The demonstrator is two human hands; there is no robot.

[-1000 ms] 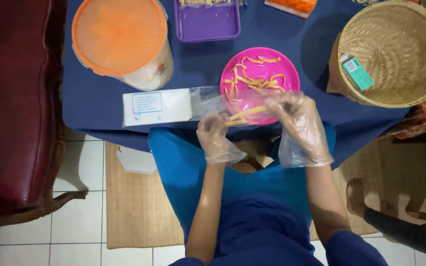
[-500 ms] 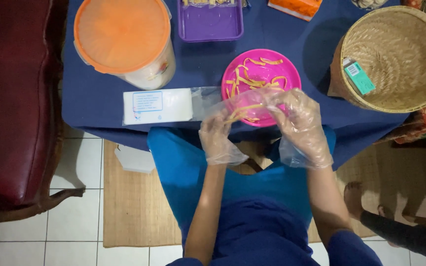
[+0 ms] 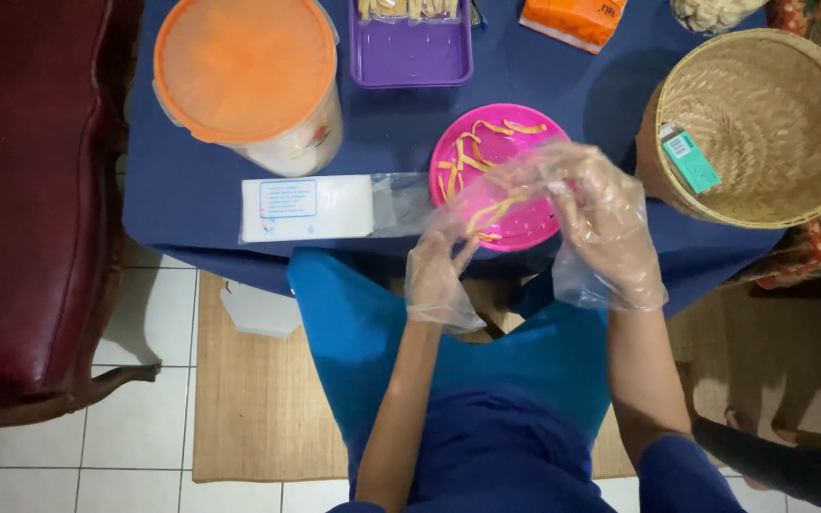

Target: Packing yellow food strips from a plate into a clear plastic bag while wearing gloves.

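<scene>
You are wearing 2 loose clear plastic gloves. Your left hand [image 3: 437, 268] is pinching the lower end of a thin clear bag [image 3: 501, 195] between fingertips pressed together. Your right hand [image 3: 603, 217] is curling its fingers [image 3: 563, 176] around the bag's upper side. The bag is holding several yellow strips [image 3: 491, 214] and is hovering over the near edge of the pink plate [image 3: 456, 157], which is carrying more strips on the blue tablecloth [image 3: 192, 190]. A white packet [image 3: 306, 207] is lying just left of the plate. An orange-lidded tub [image 3: 249, 81] is standing behind it, a woven basket [image 3: 762, 123] is sitting to the right.
</scene>
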